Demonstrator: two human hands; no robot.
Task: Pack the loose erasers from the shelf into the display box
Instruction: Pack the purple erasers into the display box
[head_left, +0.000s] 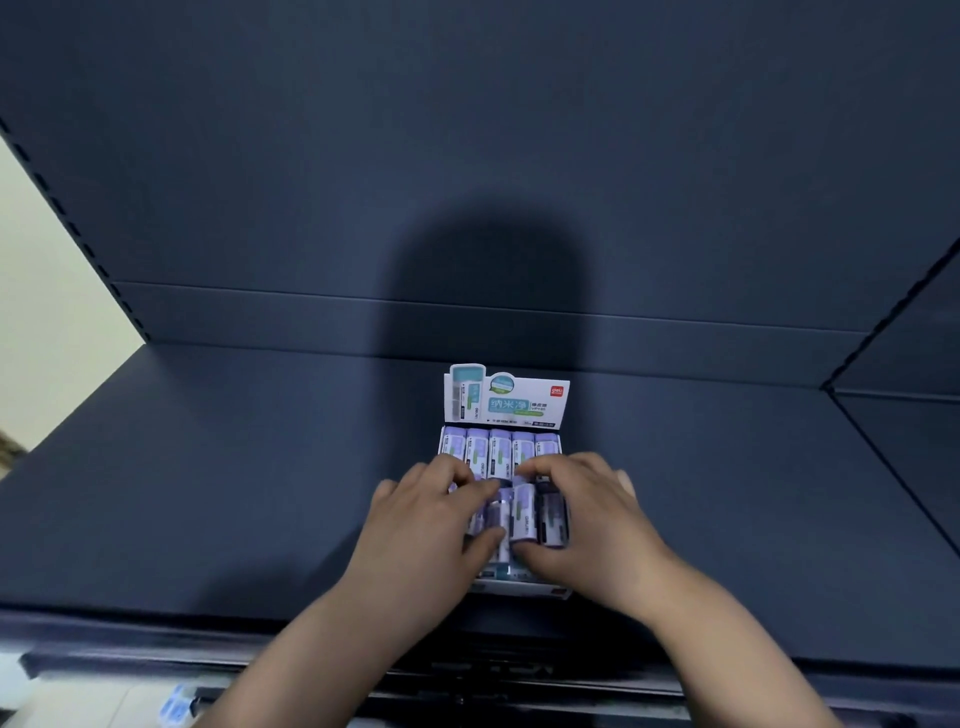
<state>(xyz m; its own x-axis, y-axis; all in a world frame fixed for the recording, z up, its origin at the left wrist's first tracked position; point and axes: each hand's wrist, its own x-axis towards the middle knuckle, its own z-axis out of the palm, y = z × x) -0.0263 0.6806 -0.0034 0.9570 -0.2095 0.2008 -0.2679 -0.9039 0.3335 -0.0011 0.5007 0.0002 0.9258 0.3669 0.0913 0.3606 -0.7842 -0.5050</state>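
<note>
One display box (519, 590) is seen on the dark shelf (208, 493), its low front wall turned toward the shelf's front edge and its printed header card (506, 397) raised upright along its back edge. The erasers (500, 452) are laid inside the box in two rows, each with its long axis running from the front wall toward the header card. Five are counted side by side in the back row, just in front of the card, with purple and white sleeves facing up. In the front row three can be made out between the hands; any others are hidden, so the full count cannot be told.

Two hands are reached over the box's front half. The left hand (431, 525) is placed over the left side of the front row: its fingers are curled down over the far ends of the erasers there and its thumb is pressed against their near ends, so they are gripped lengthwise. The right hand (597, 525) is placed over the right side in the same way, with its forefinger hooked over the far ends and its thumb set against the near ends by the front wall.
</note>
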